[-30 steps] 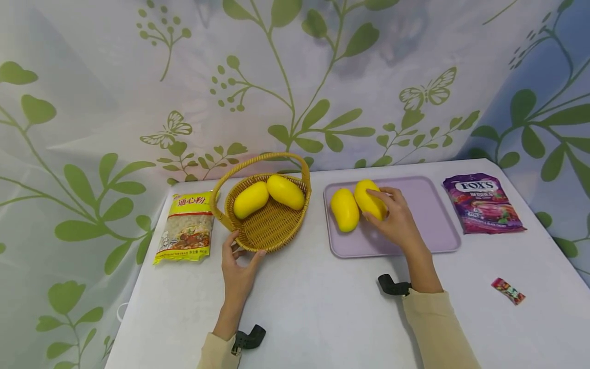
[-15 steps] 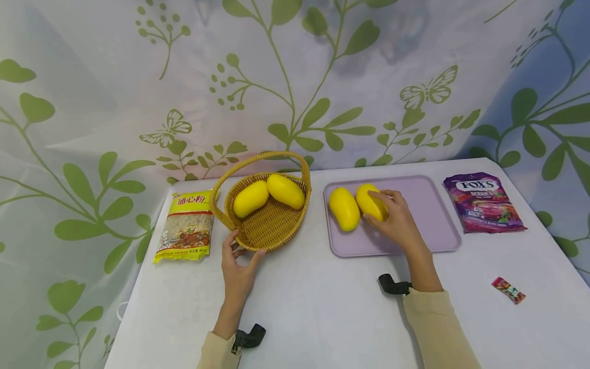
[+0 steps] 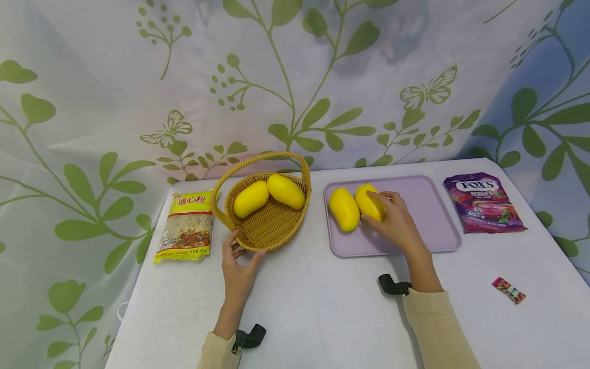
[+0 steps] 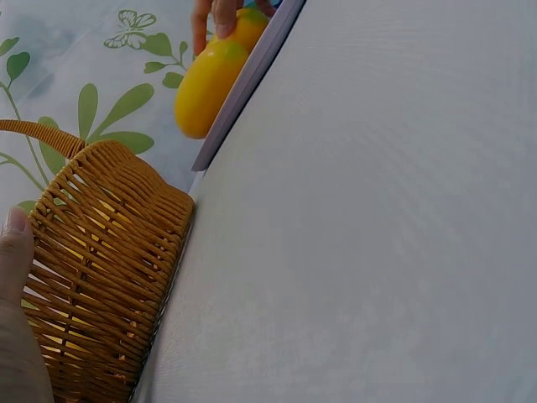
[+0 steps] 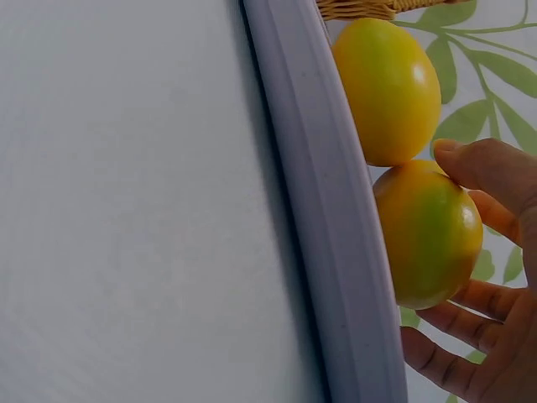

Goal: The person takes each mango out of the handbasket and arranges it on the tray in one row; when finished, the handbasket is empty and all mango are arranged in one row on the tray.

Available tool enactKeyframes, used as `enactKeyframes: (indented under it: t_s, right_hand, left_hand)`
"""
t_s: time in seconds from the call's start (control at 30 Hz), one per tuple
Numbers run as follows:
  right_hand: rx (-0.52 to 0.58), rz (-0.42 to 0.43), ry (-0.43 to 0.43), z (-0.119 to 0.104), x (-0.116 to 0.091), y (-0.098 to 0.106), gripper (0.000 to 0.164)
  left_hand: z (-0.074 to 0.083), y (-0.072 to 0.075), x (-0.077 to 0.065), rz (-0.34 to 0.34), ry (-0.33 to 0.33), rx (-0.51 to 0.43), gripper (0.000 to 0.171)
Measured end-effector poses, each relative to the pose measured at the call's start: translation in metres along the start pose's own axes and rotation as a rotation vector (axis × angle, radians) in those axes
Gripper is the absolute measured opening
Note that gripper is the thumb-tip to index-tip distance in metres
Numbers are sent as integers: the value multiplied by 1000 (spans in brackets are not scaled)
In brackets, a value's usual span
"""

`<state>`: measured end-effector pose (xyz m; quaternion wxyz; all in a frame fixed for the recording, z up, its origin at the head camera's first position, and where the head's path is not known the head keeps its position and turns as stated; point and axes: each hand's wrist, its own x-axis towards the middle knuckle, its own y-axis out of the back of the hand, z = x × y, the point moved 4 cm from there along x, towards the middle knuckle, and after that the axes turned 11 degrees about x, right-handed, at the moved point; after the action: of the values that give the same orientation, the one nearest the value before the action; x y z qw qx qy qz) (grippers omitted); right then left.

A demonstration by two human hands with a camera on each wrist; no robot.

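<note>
My right hand [image 3: 394, 218] holds a yellow mango [image 3: 370, 203] on the lilac tray [image 3: 426, 215], thumb and fingers around its sides. A second mango [image 3: 344, 209] lies against it on the left; in the right wrist view the held mango [image 5: 428, 235] touches this other mango [image 5: 388, 92]. My left hand [image 3: 239, 271] steadies the wicker basket [image 3: 272, 228] at its near left rim, and in the left wrist view the thumb [image 4: 15, 252] presses its woven wall. Two more mangoes, one on the left [image 3: 251, 199] and one on the right [image 3: 286, 191], lie inside the basket.
A yellow bag of pasta [image 3: 186, 225] lies left of the basket. Right of the tray is a purple FOX'S candy bag [image 3: 482, 203], with a small wrapped candy [image 3: 508, 290] nearer the front. The basket's tall handle [image 3: 258, 159] arches over its back. A printed curtain hangs behind.
The mango in my right hand has shifted slightly toward me, and the mango beside it has tilted a little. My left hand and the basket have stayed in place.
</note>
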<state>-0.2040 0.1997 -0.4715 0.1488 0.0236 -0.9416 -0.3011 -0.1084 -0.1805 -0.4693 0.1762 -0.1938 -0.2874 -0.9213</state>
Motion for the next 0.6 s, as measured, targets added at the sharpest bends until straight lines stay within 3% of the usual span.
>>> enactKeyframes:
  t_s: [0.27, 0.6]
  right_hand:
    - [-10, -11, -15, -5, 1, 0, 62]
    - [-6, 22, 87, -27, 0, 7, 66]
  left_hand:
    - [-3, 1, 0, 5, 6, 4, 76]
    - [0, 1, 0, 7, -5, -18, 75]
